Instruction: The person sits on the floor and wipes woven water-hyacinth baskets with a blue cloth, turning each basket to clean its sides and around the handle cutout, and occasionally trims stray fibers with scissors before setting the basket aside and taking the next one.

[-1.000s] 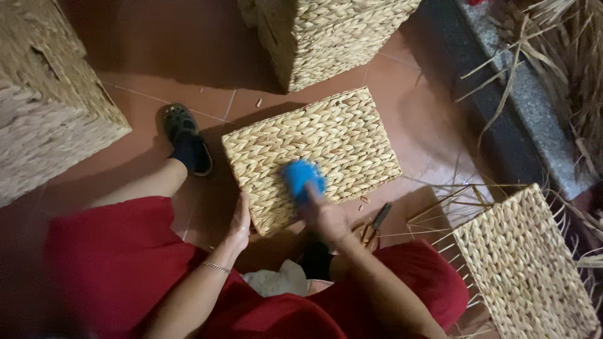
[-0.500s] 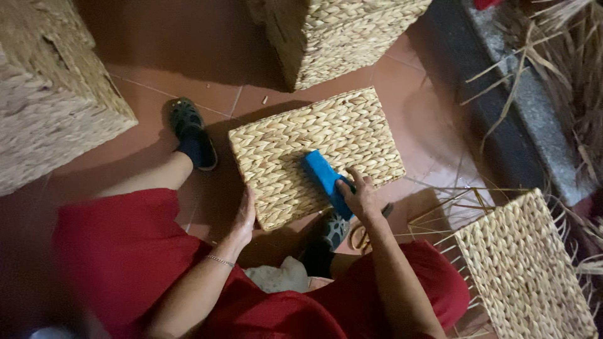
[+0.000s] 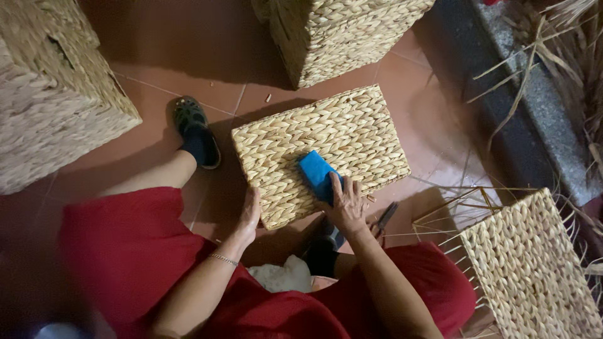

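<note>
My right hand (image 3: 347, 204) presses a blue rectangular block (image 3: 316, 175) flat onto the pale woven straw basket (image 3: 320, 150) on the floor; my left hand (image 3: 249, 213), fingers spread, braces its near edge.

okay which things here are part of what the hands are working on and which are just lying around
In use: woven basket, blue block under the right hand, left hand steadying the basket's edge.

Lying about: half-woven basket, other woven baskets, loose straw, scissors.
</note>
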